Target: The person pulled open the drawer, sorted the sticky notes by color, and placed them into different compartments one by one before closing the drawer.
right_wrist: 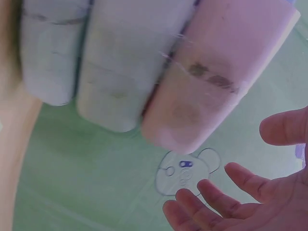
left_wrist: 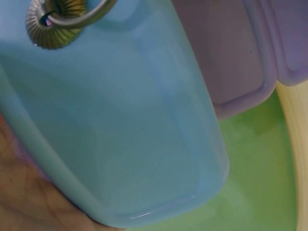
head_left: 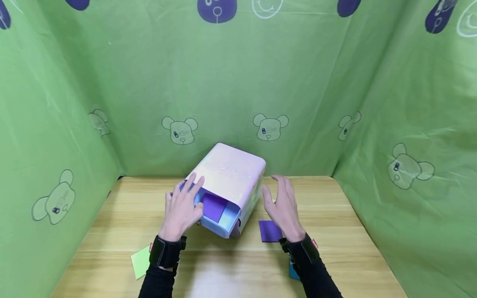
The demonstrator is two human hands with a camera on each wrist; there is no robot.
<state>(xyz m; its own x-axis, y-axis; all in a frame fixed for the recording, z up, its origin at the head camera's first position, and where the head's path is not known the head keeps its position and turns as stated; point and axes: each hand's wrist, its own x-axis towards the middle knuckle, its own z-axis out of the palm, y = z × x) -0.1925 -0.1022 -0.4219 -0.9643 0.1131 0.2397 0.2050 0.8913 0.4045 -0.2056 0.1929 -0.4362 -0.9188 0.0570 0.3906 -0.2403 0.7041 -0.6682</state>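
A small pastel drawer cabinet with a pink-lilac top stands near the back of the table, turned at an angle. Its light blue top drawer is pulled partway out, with a purple paper square inside. My left hand rests at the drawer's left corner, fingers extended over the edge toward the cabinet top. The left wrist view shows the blue drawer front with a metal ring pull, the palm along its edge. My right hand is held right of the cabinet, fingers spread and holding nothing.
Another purple square lies on the wooden table beside the right wrist. A light green square lies by the left wrist, and a blue piece partly shows under the right forearm. Green curtains enclose the back and sides.
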